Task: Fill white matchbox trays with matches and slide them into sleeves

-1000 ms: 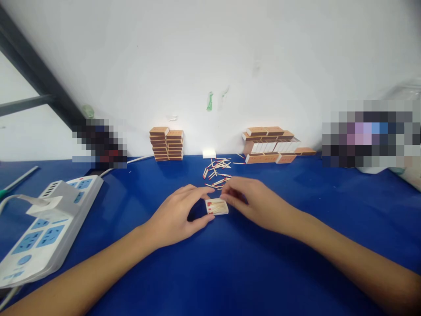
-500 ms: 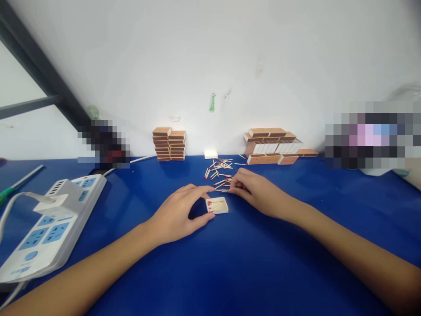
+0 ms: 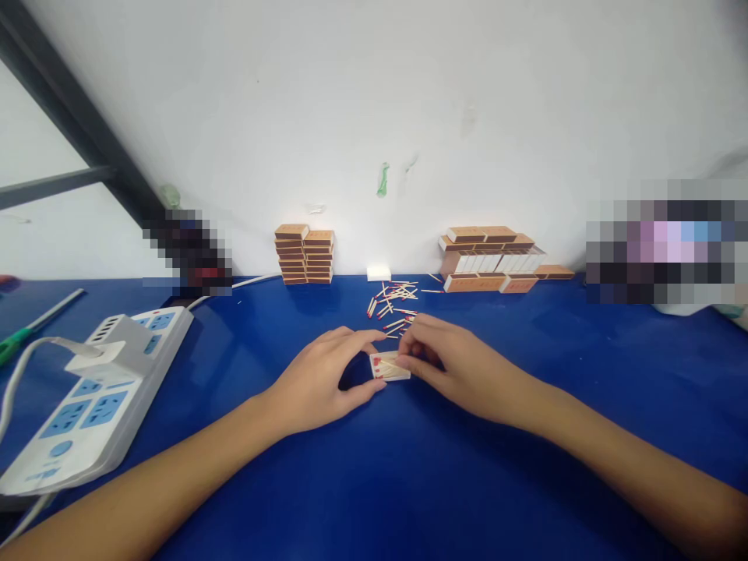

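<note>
A small white matchbox tray [image 3: 398,379] with several red-headed matches in it lies on the blue tabletop. My left hand [image 3: 319,382] grips the tray's left end, with the thumb at the near side and the fingers at the far side. Over the tray's right part, my right hand [image 3: 453,362] pinches a match [image 3: 388,362], its red head pointing left. Those fingertips hide part of the tray. Just beyond both hands lies a loose pile of matches [image 3: 400,293], some of them partly covered by my right hand.
Matchboxes stand in a stack [image 3: 305,257] at the back left and in a larger stack [image 3: 491,261] at the back right. Between them, a white box piece [image 3: 379,273] sits by the wall. A power strip [image 3: 105,397] and a green-handled screwdriver [image 3: 29,331] lie at left.
My right hand has moved from the loose matches towards me and over the tray, bringing a match. My left hand stays at the tray. The view has shifted slightly.
</note>
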A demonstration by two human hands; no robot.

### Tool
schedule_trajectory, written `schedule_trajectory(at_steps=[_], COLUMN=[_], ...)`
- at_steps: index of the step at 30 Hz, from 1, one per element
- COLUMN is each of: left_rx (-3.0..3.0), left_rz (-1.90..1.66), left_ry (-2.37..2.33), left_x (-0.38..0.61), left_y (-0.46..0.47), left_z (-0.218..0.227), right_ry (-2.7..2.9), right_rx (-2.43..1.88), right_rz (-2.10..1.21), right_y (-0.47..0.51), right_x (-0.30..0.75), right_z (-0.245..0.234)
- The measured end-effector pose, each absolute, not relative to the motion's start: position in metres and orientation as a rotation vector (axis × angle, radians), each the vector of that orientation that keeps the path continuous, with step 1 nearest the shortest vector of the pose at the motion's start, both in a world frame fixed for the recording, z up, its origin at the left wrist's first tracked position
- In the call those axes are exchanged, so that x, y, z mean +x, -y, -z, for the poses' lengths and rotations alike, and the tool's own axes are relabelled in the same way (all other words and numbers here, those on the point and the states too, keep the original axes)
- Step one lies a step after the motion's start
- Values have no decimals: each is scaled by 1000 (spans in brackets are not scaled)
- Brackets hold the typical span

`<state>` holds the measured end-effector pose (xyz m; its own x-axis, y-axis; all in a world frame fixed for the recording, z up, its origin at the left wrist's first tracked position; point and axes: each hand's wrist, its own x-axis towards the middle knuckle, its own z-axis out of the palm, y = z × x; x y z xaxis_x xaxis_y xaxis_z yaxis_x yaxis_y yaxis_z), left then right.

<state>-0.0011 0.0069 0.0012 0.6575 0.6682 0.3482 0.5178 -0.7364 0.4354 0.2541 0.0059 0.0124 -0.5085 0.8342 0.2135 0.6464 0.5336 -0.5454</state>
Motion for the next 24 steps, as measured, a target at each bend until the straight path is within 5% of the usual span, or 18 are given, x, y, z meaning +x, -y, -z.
schedule_trajectory(at_steps=[24], left_rx=[2599], left_rz=[-729], left_ry=[-927], left_x=[-1], left_y=[-7], left_z=[-1], right_ry=[2314], right_rx=[-1240], right_rz=[-464], right_y=[-14], right_x=[266], right_z=[-15])
